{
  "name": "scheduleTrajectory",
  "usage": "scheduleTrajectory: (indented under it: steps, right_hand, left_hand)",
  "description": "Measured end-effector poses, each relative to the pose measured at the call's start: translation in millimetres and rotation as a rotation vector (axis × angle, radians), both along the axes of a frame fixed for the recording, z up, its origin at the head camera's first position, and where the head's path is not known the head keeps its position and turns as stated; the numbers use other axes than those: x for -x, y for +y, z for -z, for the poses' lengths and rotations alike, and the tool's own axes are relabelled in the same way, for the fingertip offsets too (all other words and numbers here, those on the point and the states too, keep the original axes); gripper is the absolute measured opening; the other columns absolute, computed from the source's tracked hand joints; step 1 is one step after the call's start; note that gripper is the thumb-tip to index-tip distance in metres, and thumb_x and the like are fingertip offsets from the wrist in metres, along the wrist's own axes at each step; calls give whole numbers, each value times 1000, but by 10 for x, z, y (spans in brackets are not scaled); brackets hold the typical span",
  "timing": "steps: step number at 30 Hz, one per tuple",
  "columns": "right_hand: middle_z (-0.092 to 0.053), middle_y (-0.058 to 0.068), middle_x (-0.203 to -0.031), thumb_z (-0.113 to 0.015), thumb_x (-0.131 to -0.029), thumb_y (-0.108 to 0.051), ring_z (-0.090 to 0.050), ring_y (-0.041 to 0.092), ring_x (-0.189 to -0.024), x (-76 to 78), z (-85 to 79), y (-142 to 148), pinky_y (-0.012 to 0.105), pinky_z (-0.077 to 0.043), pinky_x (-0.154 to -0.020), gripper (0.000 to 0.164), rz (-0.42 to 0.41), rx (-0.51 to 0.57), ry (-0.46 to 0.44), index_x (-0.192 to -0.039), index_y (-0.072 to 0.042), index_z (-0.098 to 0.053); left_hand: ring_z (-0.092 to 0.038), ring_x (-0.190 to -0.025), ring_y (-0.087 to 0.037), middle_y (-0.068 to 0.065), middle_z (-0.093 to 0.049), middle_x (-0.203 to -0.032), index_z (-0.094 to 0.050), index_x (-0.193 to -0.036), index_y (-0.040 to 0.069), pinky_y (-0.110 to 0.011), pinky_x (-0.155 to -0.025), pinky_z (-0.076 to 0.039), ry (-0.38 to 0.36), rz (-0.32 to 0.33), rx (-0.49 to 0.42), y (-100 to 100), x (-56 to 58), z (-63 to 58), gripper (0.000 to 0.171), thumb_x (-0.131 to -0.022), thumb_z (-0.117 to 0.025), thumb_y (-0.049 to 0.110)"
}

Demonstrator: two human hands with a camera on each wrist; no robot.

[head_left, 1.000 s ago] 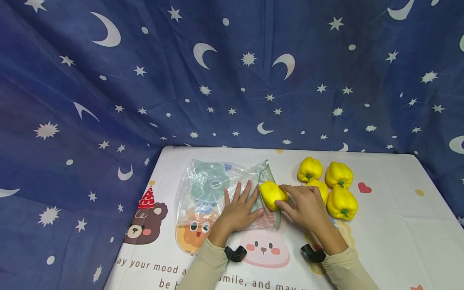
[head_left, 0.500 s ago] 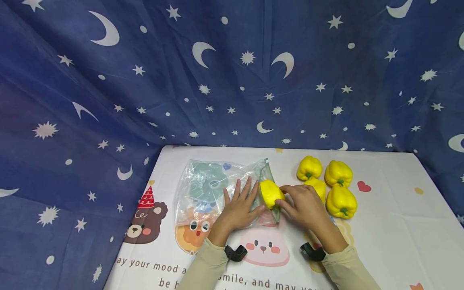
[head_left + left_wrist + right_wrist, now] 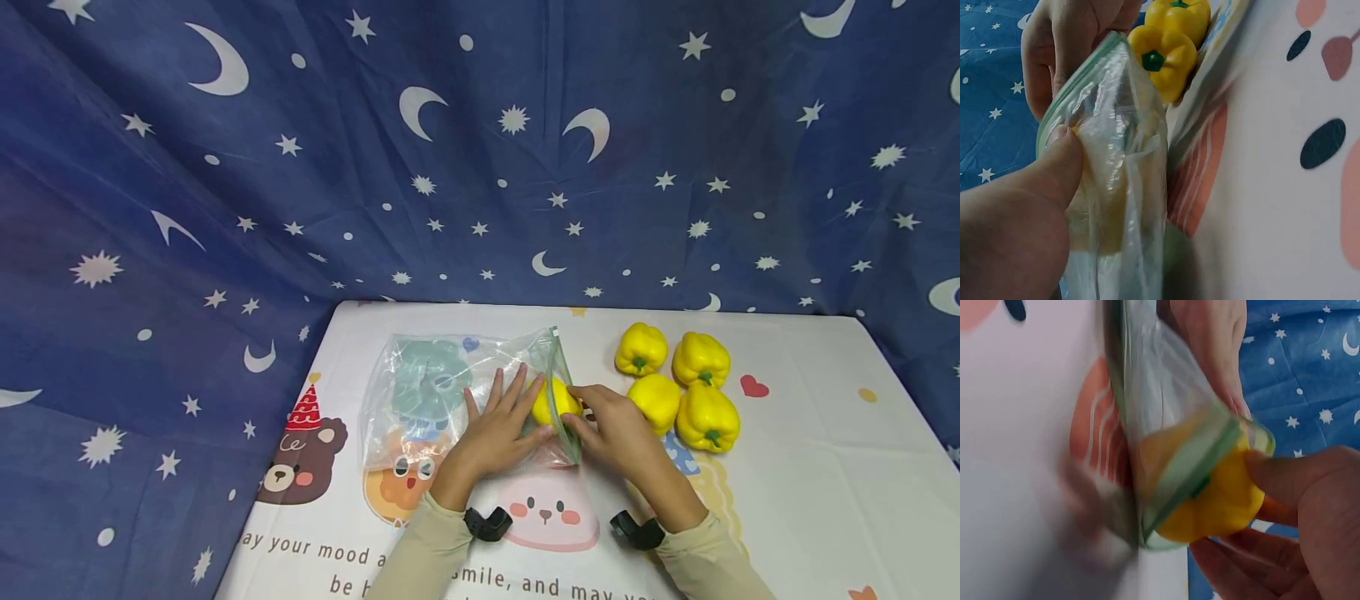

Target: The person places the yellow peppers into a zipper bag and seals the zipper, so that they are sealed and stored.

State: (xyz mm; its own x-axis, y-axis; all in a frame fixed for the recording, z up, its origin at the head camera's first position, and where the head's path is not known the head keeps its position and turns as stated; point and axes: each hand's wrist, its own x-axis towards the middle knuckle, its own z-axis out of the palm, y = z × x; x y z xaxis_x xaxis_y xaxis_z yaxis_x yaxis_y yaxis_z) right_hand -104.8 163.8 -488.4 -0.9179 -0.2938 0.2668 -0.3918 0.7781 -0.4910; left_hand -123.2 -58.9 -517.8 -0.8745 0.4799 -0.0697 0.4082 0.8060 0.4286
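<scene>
My right hand (image 3: 622, 433) pinches a yellow bell pepper (image 3: 567, 402) between thumb and fingers. The pepper lies partly inside the mouth of a clear zip bag (image 3: 431, 383), whose green zipper strip (image 3: 555, 358) crosses over it. In the right wrist view the bell pepper (image 3: 1235, 494) still bulges out of the opening, right by the thumb and fingers. Spread and straight, the fingers of my left hand (image 3: 487, 437) lie on the bag just left of the pepper. The left wrist view has the left thumb (image 3: 1063, 156) against the film near the zipper edge.
Several more yellow bell peppers (image 3: 701, 360) are grouped right of the right hand. They sit on a white tablecloth (image 3: 810, 467) printed with cartoon animals and lettering. A blue star-and-moon curtain (image 3: 480, 167) hangs behind the table and along its left.
The right hand has moved left, pushing the pepper from on top of the bag's edge into its mouth. The zipper strip now passes over the pepper. The left hand stays nearly still.
</scene>
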Motion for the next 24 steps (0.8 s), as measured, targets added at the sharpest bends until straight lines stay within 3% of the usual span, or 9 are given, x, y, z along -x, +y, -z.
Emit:
scheduleTrajectory:
  steps: [4, 9, 12, 16, 24]
  right_hand:
    - [-72, 15, -119, -76, -94, -18, -75, 27, -97, -17, 32, -19, 35, -63, -76, 39, 15, 113, -63, -129, -3, -67]
    - [-72, 14, -125, -69, -98, -17, -74, 29, -105, -35, 78, -4, 40, -63, -82, 34, 80, 248, -182, -131, -7, -67]
    - [-74, 13, -121, -69, -99, -21, -74, 28, -104, -33, 116, 6, 40, -62, -84, 34, 131, 313, -258, -130, -9, -67]
    - [-77, 8, -110, -71, -97, -27, -73, 22, -101, -18, 177, 15, 31, -59, -84, 32, 197, 366, -341, -126, -12, -69]
    - [-74, 10, -115, -73, -95, -35, -73, 23, -104, -24, 282, 22, 22, -56, -87, 38, 185, 503, -421, -124, -12, -67]
  left_hand:
    - [1, -160, -38, 4, 0, -174, -1, -163, 44, -86, -109, 3, -15, 5, -26, 16, 0, -15, 80, -98, -36, 74]
    - [0, -160, -37, 3, -2, -174, -3, -163, 44, -86, -109, 3, -22, -1, -30, 23, 0, -30, 79, -98, -37, 73]
    - [1, -160, -36, 3, -2, -174, -4, -163, 44, -86, -109, 4, -26, -5, -30, 24, -4, -46, 78, -98, -37, 73]
    - [1, -160, -35, 3, -1, -174, -4, -163, 44, -85, -109, 4, -23, -5, -29, 30, -6, -51, 78, -98, -36, 74]
    - [2, -160, -34, 4, 0, -174, -3, -163, 45, -85, -109, 3, -13, -4, -32, 31, 4, -41, 77, -99, -36, 73]
